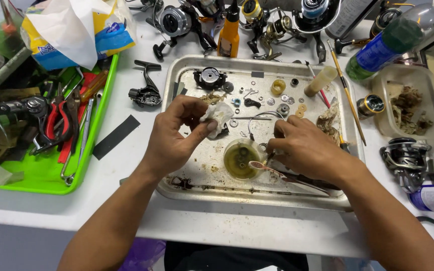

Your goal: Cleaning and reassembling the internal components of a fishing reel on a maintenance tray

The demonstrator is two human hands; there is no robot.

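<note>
left hand (177, 131) pinching a crumpled white rag (218, 114), right hand (305, 145) fingers gripping a slim translucent brush (287, 176) lying left-right, tip at a round greasy cup (239, 159), scuffed metal tray (187, 188)

The left hand (174, 133) pinches a white tissue (218, 114) over the metal tray (189, 68). The right hand (305, 148) holds a toothbrush (282, 175), head resting at the rim of the cup (240, 159) of yellowish liquid. Small reel parts (282, 103) lie at 12 o'clock from the cup. A green bin (41, 178) of tools sits at 9 o'clock.
</note>
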